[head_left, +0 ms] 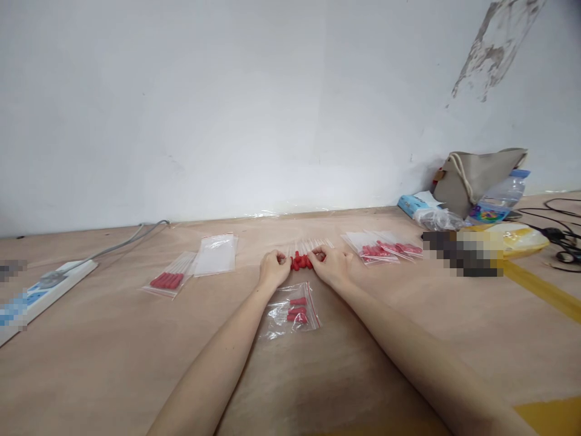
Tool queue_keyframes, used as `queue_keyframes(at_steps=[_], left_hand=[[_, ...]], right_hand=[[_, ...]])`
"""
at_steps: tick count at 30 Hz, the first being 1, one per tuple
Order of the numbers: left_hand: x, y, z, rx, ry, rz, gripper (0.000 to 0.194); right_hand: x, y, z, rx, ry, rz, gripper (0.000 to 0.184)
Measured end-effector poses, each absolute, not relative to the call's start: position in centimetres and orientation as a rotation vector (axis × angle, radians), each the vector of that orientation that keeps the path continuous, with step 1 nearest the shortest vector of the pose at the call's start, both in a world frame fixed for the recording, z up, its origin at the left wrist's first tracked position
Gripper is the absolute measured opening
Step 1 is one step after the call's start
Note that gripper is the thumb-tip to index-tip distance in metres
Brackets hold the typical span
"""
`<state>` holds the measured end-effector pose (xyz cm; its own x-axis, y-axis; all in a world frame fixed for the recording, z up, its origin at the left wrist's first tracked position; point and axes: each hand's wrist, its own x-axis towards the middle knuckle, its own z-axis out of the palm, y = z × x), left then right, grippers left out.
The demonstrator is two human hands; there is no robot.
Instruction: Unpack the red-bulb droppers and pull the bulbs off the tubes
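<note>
A strip of yellow tape (551, 416) and the person's two bare forearms (227, 348) come nearest. Between the forearms lies a clear zip bag (279, 327) of red-bulbed droppers, set crosswise, bulbs to the right. Just beyond it, a loose row of glass droppers (303, 262) lies between the hands on the brown-covered table (113, 369); most of the tubes point away toward the wall, bulbs toward the person. The left hand (273, 269) curls its fingertips in at the row's left end, the right hand (333, 264) at its right end, both about equally near; whether either has a bulb pinched, I cannot tell. Bagged droppers (167, 280) lie to the left, flat zip bags (215, 254) beside them, and more filled bags (381, 247) to the right, before the wall (272, 121).
</note>
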<state>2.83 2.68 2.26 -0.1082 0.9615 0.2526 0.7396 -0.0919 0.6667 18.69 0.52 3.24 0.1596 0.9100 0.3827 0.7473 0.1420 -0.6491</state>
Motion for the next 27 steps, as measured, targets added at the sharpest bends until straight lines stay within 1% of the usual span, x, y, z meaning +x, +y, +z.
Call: queue_keyframes(at_steps=[6,10,12,14,16,18,21,24,27], left_hand=[[1.9,2.7,3.2,1.904,1.849,1.031,0.017],[0.3,-1.3,5.0,2.079,1.693,1.044,0.017],[-0.8,-4.2,5.5,2.356,1.381,0.955,0.021],[-1.9,-6.6,5.5,2.514,1.110,0.721,0.027],[-2.7,-8.2,5.0,2.585,1.009,0.568,0.036],[-3.0,-8.8,4.2,2.588,1.020,0.522,0.042],[-2.8,-8.8,3.1,2.548,1.066,0.541,0.045],[-2.3,-8.7,2.9,2.520,1.082,0.601,0.042],[-2.1,-8.9,3.0,2.489,1.094,0.669,0.039]], right_hand=[[19.2,-0.1,3.7,-1.608,-1.515,0.178,0.021],[20.1,-1.7,3.5,-1.483,-1.597,0.159,0.015],[20.7,-2.9,3.2,-1.368,-1.763,0.206,0.011],[21.3,-4.0,2.9,-1.238,-1.944,0.273,0.010],[21.5,-4.8,2.8,-1.124,-2.088,0.351,0.010],[21.5,-5.3,2.9,-1.022,-2.213,0.426,0.010],[21.1,-5.5,3.1,-0.909,-2.337,0.498,0.018],[20.8,-5.5,3.0,-0.805,-2.353,0.570,0.031],[20.7,-5.5,2.8,-0.757,-2.392,0.578,0.037]])
